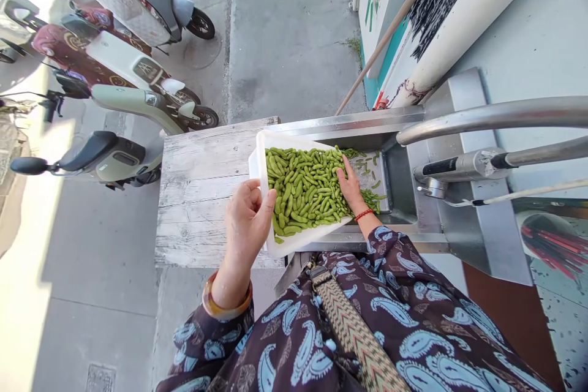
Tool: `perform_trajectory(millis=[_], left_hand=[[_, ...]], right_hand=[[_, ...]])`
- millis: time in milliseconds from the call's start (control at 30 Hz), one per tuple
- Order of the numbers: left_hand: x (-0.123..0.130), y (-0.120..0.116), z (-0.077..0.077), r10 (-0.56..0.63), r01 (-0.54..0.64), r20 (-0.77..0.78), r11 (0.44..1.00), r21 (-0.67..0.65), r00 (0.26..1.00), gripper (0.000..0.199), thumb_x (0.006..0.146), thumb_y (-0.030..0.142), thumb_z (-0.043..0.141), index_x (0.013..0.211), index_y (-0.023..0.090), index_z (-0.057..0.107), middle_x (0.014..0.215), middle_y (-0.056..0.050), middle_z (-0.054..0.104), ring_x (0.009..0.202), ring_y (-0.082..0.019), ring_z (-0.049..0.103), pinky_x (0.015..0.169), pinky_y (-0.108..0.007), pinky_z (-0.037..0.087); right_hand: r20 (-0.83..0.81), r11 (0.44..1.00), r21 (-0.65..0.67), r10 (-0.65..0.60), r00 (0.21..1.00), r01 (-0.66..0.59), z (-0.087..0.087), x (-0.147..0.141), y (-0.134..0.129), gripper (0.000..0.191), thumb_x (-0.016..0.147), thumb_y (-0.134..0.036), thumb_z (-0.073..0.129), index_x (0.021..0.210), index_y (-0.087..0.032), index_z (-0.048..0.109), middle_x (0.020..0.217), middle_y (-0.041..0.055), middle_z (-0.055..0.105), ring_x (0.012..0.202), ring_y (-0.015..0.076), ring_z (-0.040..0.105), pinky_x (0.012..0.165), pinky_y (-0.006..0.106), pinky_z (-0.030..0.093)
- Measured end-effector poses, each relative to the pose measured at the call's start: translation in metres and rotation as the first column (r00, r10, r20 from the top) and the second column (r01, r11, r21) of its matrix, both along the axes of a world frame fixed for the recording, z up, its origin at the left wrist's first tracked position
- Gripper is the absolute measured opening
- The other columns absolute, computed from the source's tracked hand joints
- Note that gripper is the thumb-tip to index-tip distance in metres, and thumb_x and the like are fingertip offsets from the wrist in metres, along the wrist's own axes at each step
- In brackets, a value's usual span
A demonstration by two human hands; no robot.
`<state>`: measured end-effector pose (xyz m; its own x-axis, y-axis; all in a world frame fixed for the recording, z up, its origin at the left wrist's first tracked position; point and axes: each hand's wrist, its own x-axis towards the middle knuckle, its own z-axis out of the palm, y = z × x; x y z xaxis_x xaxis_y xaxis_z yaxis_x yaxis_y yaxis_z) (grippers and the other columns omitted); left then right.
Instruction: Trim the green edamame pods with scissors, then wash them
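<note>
A white plastic tub (280, 247) full of green edamame pods (303, 187) rests partly on the wooden board and partly over the sink, tilted toward the sink. My left hand (250, 211) is closed on the tub's left rim, thumb on the inside. At the tub's right end my right hand (351, 187) lies against the pods with its fingers stretched out; part of the fingers is hidden among them. More pods (373, 199) lie beyond that hand, in a shallow metal tray (384, 177) inside the sink.
The steel sink (404, 174) has a curved faucet pipe (487, 117) and a tap (459, 165) on its right. A whitewashed wooden board (193, 196) adjoins it on the left. Scooters (133, 98) stand at the left. A mop handle (386, 37) leans behind the sink.
</note>
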<state>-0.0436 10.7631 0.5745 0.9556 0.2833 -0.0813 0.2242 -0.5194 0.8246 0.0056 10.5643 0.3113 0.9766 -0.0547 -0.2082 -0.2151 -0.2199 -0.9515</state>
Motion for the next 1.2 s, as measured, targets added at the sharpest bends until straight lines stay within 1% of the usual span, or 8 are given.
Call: perform_trajectory(millis=[133, 233, 367, 500, 667, 800, 1000, 1200], left_hand=[[-0.001, -0.010, 0.009, -0.023, 0.023, -0.005, 1.000, 0.005, 1.000, 0.030, 0.081, 0.040, 0.070, 0.100, 0.020, 0.059, 0.056, 0.007, 0.040, 0.051, -0.011, 0.042, 0.050, -0.022, 0.035], [-0.002, -0.016, 0.016, -0.062, 0.062, -0.007, 0.998, 0.022, 0.998, 0.030, 0.081, 0.039, 0.071, 0.101, 0.020, 0.059, 0.056, 0.007, 0.040, 0.051, -0.010, 0.040, 0.049, -0.021, 0.033], [-0.002, -0.023, 0.023, -0.111, 0.112, -0.023, 0.993, 0.038, 0.994, 0.031, 0.084, 0.040, 0.068, 0.104, 0.019, 0.057, 0.058, 0.007, 0.040, 0.051, -0.010, 0.039, 0.050, -0.022, 0.031], [-0.002, -0.028, 0.024, -0.126, 0.127, -0.030, 0.992, 0.022, 0.992, 0.033, 0.083, 0.041, 0.069, 0.104, 0.019, 0.057, 0.057, 0.007, 0.040, 0.052, -0.011, 0.040, 0.050, -0.022, 0.031], [-0.003, -0.034, 0.022, -0.140, 0.139, -0.050, 0.990, -0.015, 0.989, 0.035, 0.082, 0.042, 0.069, 0.106, 0.020, 0.056, 0.058, 0.007, 0.040, 0.051, -0.011, 0.040, 0.049, -0.023, 0.031], [-0.005, -0.042, 0.023, -0.177, 0.178, -0.068, 0.984, 0.007, 0.982, 0.033, 0.086, 0.042, 0.065, 0.107, 0.020, 0.054, 0.059, 0.007, 0.041, 0.051, -0.010, 0.040, 0.050, -0.023, 0.031], [-0.007, -0.050, 0.028, -0.185, 0.186, -0.065, 0.982, 0.009, 0.981, 0.034, 0.084, 0.041, 0.067, 0.108, 0.020, 0.053, 0.058, 0.007, 0.042, 0.051, -0.010, 0.041, 0.050, -0.023, 0.032], [-0.009, -0.055, 0.030, -0.221, 0.224, -0.074, 0.973, 0.049, 0.973, 0.032, 0.087, 0.040, 0.064, 0.109, 0.021, 0.051, 0.059, 0.007, 0.042, 0.051, -0.011, 0.042, 0.051, -0.023, 0.033]], right_hand=[[-0.013, 1.000, 0.014, 0.015, 1.000, -0.015, 0.001, 0.001, -0.003, 0.080, 0.092, -0.074, 0.032, 0.156, -0.027, 0.030, 0.161, 0.0050, 0.034, 0.150, 0.0287, 0.030, 0.123, 0.051, 0.027], [-0.023, 0.999, 0.032, 0.027, 0.999, -0.026, 0.006, 0.001, -0.006, 0.082, 0.091, -0.075, 0.032, 0.157, -0.027, 0.029, 0.163, 0.0043, 0.031, 0.150, 0.0276, 0.029, 0.124, 0.048, 0.027], [-0.060, 0.997, 0.045, 0.069, 0.996, -0.066, 0.013, 0.001, -0.010, 0.083, 0.092, -0.075, 0.029, 0.158, -0.025, 0.025, 0.165, 0.0050, 0.025, 0.151, 0.0276, 0.027, 0.123, 0.047, 0.029], [-0.068, 0.996, 0.073, 0.050, 0.996, -0.045, 0.014, 0.001, -0.013, 0.084, 0.091, -0.076, 0.031, 0.157, -0.025, 0.029, 0.164, 0.0058, 0.027, 0.151, 0.0284, 0.027, 0.123, 0.049, 0.028], [-0.073, 0.994, 0.103, 0.035, 0.997, -0.027, 0.010, 0.001, -0.017, 0.083, 0.089, -0.077, 0.035, 0.156, -0.027, 0.032, 0.163, 0.0044, 0.028, 0.151, 0.0291, 0.028, 0.123, 0.050, 0.028], [-0.068, 0.994, 0.106, 0.037, 0.997, -0.030, 0.006, 0.002, -0.020, 0.084, 0.089, -0.077, 0.035, 0.156, -0.026, 0.030, 0.163, 0.0047, 0.029, 0.150, 0.0287, 0.029, 0.122, 0.049, 0.030], [-0.044, 0.993, 0.111, 0.039, 0.998, -0.034, 0.002, 0.003, -0.022, 0.083, 0.089, -0.077, 0.035, 0.156, -0.028, 0.031, 0.162, 0.0035, 0.032, 0.150, 0.0274, 0.031, 0.123, 0.049, 0.029], [-0.038, 0.993, 0.116, 0.040, 0.998, -0.035, 0.002, 0.003, -0.022, 0.085, 0.089, -0.077, 0.033, 0.156, -0.024, 0.032, 0.162, 0.0058, 0.031, 0.150, 0.0295, 0.030, 0.123, 0.050, 0.029]])
